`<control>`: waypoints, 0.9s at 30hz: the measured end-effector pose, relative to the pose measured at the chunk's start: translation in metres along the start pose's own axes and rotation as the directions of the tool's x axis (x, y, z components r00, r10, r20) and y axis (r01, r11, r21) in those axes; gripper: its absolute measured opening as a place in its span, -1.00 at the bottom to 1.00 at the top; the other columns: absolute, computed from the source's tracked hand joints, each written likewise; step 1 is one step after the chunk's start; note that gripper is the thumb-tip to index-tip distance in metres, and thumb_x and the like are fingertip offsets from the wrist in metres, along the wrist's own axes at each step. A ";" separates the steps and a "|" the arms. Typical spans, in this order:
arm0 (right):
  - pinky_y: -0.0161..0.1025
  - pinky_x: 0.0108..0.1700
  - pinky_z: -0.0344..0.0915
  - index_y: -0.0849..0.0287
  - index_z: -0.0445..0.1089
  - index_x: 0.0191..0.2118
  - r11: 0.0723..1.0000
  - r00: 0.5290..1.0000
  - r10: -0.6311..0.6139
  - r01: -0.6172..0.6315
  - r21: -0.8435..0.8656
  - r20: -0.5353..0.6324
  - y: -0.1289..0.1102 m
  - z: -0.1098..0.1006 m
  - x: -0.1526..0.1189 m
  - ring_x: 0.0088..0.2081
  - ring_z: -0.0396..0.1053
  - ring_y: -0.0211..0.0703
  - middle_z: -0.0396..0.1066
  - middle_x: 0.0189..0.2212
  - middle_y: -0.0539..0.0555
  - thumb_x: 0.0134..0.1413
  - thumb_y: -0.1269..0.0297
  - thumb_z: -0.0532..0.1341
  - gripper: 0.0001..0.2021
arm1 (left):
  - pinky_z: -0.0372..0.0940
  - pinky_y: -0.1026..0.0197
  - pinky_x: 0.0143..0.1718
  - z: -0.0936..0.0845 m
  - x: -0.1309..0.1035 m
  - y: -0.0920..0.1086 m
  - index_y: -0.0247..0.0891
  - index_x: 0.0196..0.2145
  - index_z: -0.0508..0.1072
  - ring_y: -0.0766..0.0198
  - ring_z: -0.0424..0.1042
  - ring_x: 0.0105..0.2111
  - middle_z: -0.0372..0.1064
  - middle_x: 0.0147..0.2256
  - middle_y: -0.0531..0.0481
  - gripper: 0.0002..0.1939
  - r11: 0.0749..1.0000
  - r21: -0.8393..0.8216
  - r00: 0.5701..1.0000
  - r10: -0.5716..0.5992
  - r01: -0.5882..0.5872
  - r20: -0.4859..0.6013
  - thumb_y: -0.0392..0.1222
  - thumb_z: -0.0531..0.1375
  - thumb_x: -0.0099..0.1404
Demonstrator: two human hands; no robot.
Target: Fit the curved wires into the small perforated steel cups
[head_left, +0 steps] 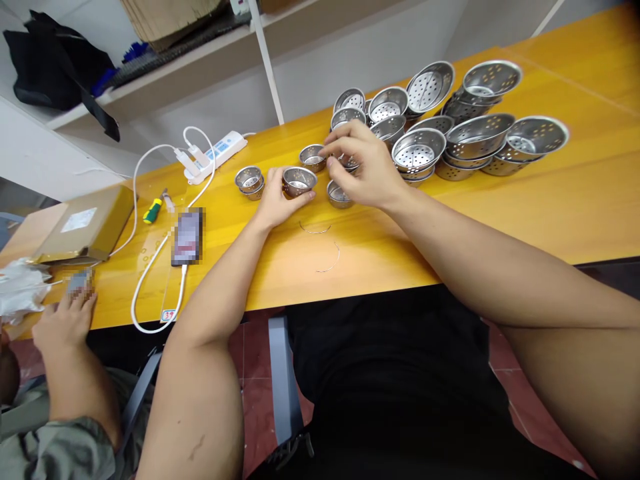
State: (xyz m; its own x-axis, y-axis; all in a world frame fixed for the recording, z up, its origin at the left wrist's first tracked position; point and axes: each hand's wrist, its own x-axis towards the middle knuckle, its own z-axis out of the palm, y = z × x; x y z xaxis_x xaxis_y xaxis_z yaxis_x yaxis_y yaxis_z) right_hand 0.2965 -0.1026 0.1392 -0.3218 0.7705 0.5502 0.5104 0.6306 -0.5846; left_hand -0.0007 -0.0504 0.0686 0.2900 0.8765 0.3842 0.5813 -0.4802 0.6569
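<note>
My left hand (273, 203) is curled around a small perforated metal cup (300, 181) standing on the table, thumb on its near side. My right hand (367, 167) hovers over the small cups to the right, its fingers bent and apart; nothing shows between them. Just left of its fingertips is another small cup (313, 159), and below its thumb sits a further one (340, 195), partly covered by the hand. A short stack of small cups (249, 180) stands left of my left hand. Two thin curved wires (315, 231) lie on the table nearer to me.
Several stacks of larger perforated metal bowls (420, 150) fill the back right. On the left are a phone (187, 237) on a white cable, a power strip (217, 157), a green-yellow screwdriver (153, 210) and a cardboard box (85, 227). Another person's hand (65, 320) rests at far left.
</note>
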 end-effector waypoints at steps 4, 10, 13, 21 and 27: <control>0.45 0.51 0.64 -0.16 0.77 0.35 1.000 0.994 0.004 -0.004 0.000 -0.106 0.000 -0.002 0.001 0.41 0.63 0.49 0.68 0.40 0.32 0.73 -0.01 0.27 -0.62 | 0.55 -0.38 0.63 0.003 -0.002 -0.004 -0.08 0.44 0.42 -0.22 0.67 0.47 0.58 0.45 -0.29 -0.12 0.994 -0.054 0.995 -0.089 0.092 0.047 0.04 0.72 0.36; 0.44 0.45 0.66 -0.13 0.76 0.36 1.000 0.993 -0.016 0.014 -0.020 -0.114 -0.002 0.000 0.001 0.35 0.64 0.48 0.72 0.31 0.33 0.71 -0.02 0.27 -0.61 | 0.33 -0.44 0.86 0.004 0.002 -0.008 -0.12 0.56 0.47 -0.37 0.46 0.76 0.49 0.68 -0.42 0.02 1.000 0.019 0.989 0.009 -0.012 0.145 0.35 0.68 0.38; 0.43 0.51 0.60 -0.10 0.68 0.55 0.995 1.000 0.003 -0.005 -0.101 -0.015 -0.007 -0.001 0.000 0.42 0.59 0.55 0.66 0.42 0.37 0.76 -0.10 0.23 -0.48 | 0.14 -0.46 0.95 0.005 0.009 -0.019 -0.14 0.75 0.30 -0.44 0.17 0.92 0.16 0.86 -0.52 0.37 0.997 -0.035 0.981 0.079 -0.074 0.179 0.66 0.62 0.33; 0.23 0.35 0.56 0.04 0.72 0.46 0.995 0.994 -0.030 0.039 -0.092 0.106 -0.013 -0.002 0.000 0.25 0.66 0.39 0.74 0.32 0.34 0.71 0.17 0.14 -0.50 | 0.13 -0.50 0.95 0.011 0.017 -0.017 -0.06 0.77 0.33 -0.44 0.27 0.88 0.29 0.83 -0.44 0.33 0.987 -0.067 0.962 0.160 -0.149 0.222 0.87 0.40 0.41; -0.06 0.02 0.42 0.16 0.76 0.08 0.978 0.792 -0.187 0.203 0.038 0.581 -0.021 0.001 -0.006 -0.11 0.63 0.07 0.80 0.02 0.23 0.58 0.20 0.38 -0.78 | -0.11 -0.50 0.98 -0.029 0.018 -0.017 -0.08 0.61 0.47 -0.26 0.01 0.95 0.23 0.85 -0.26 0.03 0.977 0.163 0.975 0.163 -0.138 -0.152 0.78 0.24 0.63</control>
State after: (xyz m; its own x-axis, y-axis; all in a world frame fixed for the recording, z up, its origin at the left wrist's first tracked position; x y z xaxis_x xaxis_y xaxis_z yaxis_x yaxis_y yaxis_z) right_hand 0.2866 -0.1203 0.1482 -0.8139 0.5461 0.1984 0.4040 0.7772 -0.4824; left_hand -0.0278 -0.0275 0.0834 0.2620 0.7713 0.5801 0.6521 -0.5846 0.4827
